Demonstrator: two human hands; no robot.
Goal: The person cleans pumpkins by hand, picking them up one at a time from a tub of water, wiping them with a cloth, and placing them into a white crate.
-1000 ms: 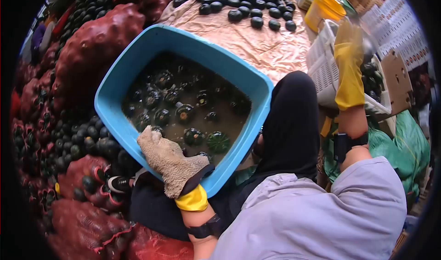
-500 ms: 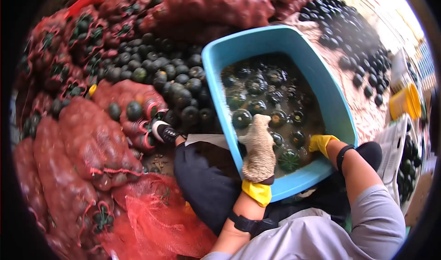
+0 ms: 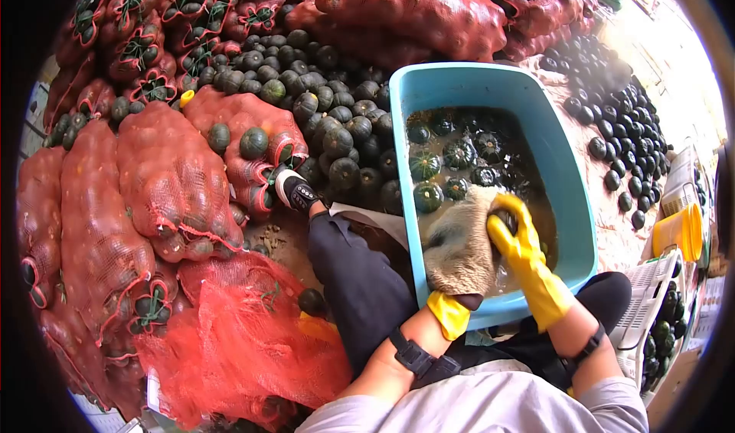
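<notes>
A blue tub (image 3: 570, 196) holds murky water with several dark green squashes (image 3: 459, 154) floating in it. My left hand (image 3: 462, 241) is covered by a beige textured cloth mitt over a yellow glove; its fingers are hidden. My right hand (image 3: 514, 230), in a yellow rubber glove, curls its fingers round a dark squash (image 3: 505, 220) and presses it against the mitt, above the water near the tub's front.
Red mesh sacks (image 3: 180, 184) fill the left, with loose squashes (image 3: 344, 138) piled beside the tub. More lie on a pale sheet (image 3: 570, 138) at the right, near a yellow bucket (image 3: 677, 232) and a white crate (image 3: 639, 299). A loose red net (image 3: 245, 341) lies at the lower left.
My right hand has come up out of the water and now holds a squash against the mitt. The mitt has turned and shifted to the right. The view has shifted too.
</notes>
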